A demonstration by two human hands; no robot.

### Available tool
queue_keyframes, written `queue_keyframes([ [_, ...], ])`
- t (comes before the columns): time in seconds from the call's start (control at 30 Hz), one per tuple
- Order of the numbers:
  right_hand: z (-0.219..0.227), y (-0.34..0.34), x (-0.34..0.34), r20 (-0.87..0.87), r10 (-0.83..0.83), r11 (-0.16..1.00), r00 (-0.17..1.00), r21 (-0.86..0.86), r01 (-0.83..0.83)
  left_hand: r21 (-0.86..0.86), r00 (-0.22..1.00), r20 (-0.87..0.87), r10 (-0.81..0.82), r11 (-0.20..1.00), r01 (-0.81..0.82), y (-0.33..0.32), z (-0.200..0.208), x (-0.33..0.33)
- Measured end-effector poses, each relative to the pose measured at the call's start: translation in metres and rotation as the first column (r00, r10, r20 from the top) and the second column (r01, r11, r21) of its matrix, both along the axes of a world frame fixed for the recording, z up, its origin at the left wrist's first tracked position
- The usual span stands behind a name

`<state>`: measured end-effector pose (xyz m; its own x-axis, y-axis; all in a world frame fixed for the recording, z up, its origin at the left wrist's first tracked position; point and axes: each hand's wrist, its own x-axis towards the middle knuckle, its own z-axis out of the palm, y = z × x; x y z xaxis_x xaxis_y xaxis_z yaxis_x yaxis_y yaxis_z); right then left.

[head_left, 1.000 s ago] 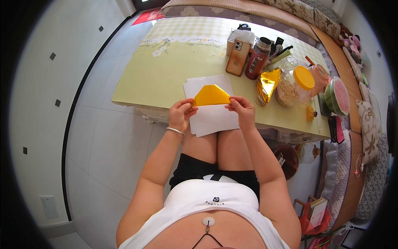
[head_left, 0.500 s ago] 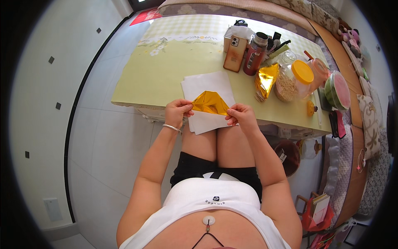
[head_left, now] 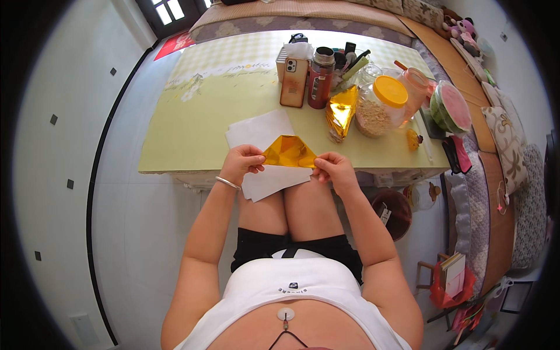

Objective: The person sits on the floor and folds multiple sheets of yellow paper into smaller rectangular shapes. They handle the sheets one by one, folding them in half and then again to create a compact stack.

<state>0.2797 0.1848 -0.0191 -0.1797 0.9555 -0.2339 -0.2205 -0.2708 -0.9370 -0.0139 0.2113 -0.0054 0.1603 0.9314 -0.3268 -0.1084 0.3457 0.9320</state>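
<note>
Head | gold foil (head_left: pixel 289 153): shiny, creased, narrow-topped, slope-sided | hands (head_left: pixel 244 160) pinch ends

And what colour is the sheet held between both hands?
The sheet is shiny gold; it shows best in the head view.

gold foil (head_left: pixel 289 153) now rippled, phone (head_left: pixel 294 87) further left in view

- Left of the phone (head_left: pixel 292 88), I see a broad open lane over the worktop (head_left: pixel 181 129).
- Nearer than the phone, white sheets (head_left: pixel 259 129) lie flat, but gold foil (head_left: pixel 287 153) stretched between fingers (head_left: pixel 255 158) bars my way.
- Right of the phone, the thermos (head_left: pixel 320 81), golden packet (head_left: pixel 340 111) and yellow-lidded jar (head_left: pixel 374 114) crowd me out.
</note>
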Motion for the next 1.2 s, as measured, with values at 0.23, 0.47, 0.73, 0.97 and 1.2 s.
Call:
queue_keyframes([
  [0.23,0.013,0.013,0.028,0.075,-0.075,0.989,0.994,0.132,0.065,-0.021,0.914,-0.179,-0.365,0.93,0.368,0.013,0.001,0.023],
  [0.47,-0.001,0.016,0.04,-0.138,-0.382,0.918,0.914,0.057,0.392,-0.078,0.972,0.064,-0.228,0.97,0.232,0.035,0.016,0.068],
  [0.73,-0.056,-0.019,0.008,-0.028,-0.266,0.964,0.963,-0.014,0.266,-0.293,0.973,0.232,0.015,0.954,0.056,0.099,-0.006,0.165],
  [0.97,-0.055,-0.028,0.024,-0.002,-0.31,0.95,0.951,-0.026,0.31,-0.321,0.988,0.157,0.015,0.946,0.036,0.133,-0.016,0.208],
  [1.2,-0.058,-0.027,0.021,0.008,-0.306,0.952,0.952,-0.027,0.306,-0.241,0.997,-0.074,-0.02,0.971,0.002,0.131,-0.008,0.226],
])
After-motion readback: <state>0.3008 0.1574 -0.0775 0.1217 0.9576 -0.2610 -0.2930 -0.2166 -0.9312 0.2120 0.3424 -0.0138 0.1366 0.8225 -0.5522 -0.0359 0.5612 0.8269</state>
